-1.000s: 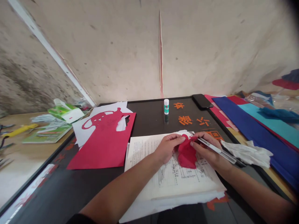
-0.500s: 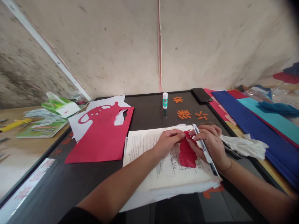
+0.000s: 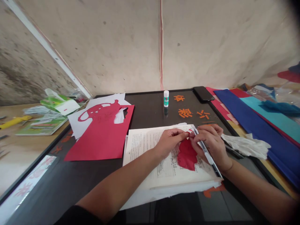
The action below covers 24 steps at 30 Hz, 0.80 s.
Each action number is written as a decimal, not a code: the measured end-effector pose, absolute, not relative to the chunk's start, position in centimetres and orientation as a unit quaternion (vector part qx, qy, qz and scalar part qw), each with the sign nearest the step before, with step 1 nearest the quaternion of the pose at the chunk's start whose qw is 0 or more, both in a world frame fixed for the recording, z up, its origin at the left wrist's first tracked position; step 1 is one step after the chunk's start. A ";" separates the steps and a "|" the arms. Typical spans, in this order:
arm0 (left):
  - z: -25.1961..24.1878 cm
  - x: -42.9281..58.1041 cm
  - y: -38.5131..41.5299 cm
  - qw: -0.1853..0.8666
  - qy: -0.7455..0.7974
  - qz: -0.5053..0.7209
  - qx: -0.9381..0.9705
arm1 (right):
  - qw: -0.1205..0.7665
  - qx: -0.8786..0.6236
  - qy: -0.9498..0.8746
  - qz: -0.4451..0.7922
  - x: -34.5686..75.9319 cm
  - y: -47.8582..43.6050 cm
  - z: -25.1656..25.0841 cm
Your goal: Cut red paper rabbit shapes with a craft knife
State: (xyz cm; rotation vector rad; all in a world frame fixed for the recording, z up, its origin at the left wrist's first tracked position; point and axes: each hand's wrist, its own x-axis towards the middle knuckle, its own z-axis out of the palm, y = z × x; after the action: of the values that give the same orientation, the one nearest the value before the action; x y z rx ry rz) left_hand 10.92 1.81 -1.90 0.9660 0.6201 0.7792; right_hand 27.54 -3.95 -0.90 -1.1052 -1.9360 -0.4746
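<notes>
Pinching the top of a red paper cutout (image 3: 187,154) between thumb and fingers, the left hand (image 3: 172,140) is above an open book (image 3: 142,150). The right hand (image 3: 212,145) has its fingertips close at the same edge, and its bent fingers hold a slim cutter knife (image 3: 206,153), slanting. Whether the cutout touches the printed page, I cannot tell. Behind the book, a glue stick (image 3: 166,99) stands upright on the black table (image 3: 145,109).
</notes>
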 end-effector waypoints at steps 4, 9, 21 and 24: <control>-1.9 11.1 1.7 0.755 0.307 0.373 0.443 | 0.418 -0.439 -0.772 -0.192 27.3 -3.9 -0.9; -1.8 11.3 1.4 0.728 0.336 0.398 0.446 | 0.417 -0.429 -0.777 -0.196 27.1 -3.8 -0.8; -1.4 11.6 0.8 0.699 0.368 0.418 0.449 | 0.381 -0.427 -0.801 -0.175 27.8 -4.1 -1.6; -1.6 11.5 1.0 0.708 0.358 0.418 0.443 | 0.391 -0.423 -0.798 -0.174 27.8 -4.1 -1.5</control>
State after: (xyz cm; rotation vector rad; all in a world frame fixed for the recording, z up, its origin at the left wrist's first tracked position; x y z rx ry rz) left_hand 11.51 0.96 -1.58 0.9843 0.7952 0.9273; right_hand 27.76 -4.11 -1.49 -1.0754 -2.0278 -0.4422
